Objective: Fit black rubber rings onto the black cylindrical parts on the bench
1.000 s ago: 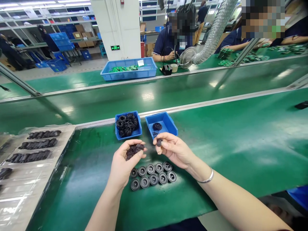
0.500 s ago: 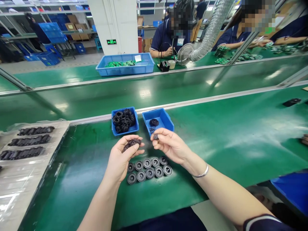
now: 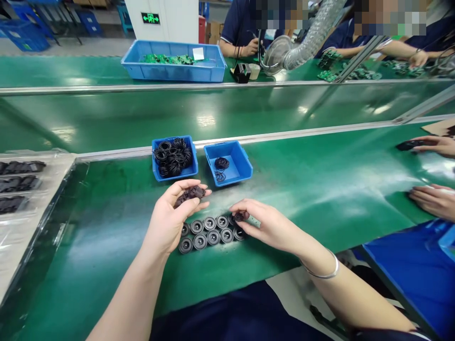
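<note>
Black rubber O-rings [image 3: 190, 195] are lying in a loose clump on the left grip [image 3: 170, 213], its fingers cupped and slightly apart so that the palm is retaining them. The right grip [image 3: 263, 225] is clamping its fingertips together on a small black rubber piece [image 3: 240, 216] at the right end of two rows of dished black rubber grommets [image 3: 213, 237]; a short, controlled pinch is advisable this close to them. Just beyond, one blue bin [image 3: 153, 161] is holding many more rings and a second blue bin [image 3: 245, 166] is holding few. Open room is extending rightward along the green worktop [image 3: 313, 227], where a co-worker's hand [image 3: 435, 147] and another hand [image 3: 433, 201] are working, while a plastic-wrapped tray of dark parts [image 3: 42, 189] is bounding the left edge.
</note>
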A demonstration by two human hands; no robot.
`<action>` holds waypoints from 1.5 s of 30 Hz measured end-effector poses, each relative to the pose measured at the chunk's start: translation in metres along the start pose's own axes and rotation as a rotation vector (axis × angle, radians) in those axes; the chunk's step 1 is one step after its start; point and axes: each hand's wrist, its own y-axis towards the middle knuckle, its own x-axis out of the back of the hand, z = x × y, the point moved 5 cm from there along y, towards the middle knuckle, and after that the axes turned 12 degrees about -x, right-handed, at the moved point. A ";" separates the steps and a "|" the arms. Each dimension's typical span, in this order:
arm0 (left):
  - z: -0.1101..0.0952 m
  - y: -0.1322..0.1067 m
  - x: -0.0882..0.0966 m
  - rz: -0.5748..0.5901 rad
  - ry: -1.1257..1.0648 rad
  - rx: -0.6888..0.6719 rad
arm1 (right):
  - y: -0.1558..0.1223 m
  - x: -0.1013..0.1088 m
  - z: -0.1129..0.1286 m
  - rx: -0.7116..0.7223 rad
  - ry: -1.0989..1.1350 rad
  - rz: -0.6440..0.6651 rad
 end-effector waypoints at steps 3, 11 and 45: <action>0.001 0.001 -0.001 0.002 0.006 0.004 | -0.001 -0.004 -0.002 0.015 -0.037 -0.013; 0.008 -0.001 -0.005 0.016 -0.104 0.128 | -0.002 -0.009 -0.009 0.019 -0.061 -0.031; 0.003 -0.012 -0.017 0.318 -0.307 0.243 | 0.053 0.005 0.017 -0.108 0.533 -0.101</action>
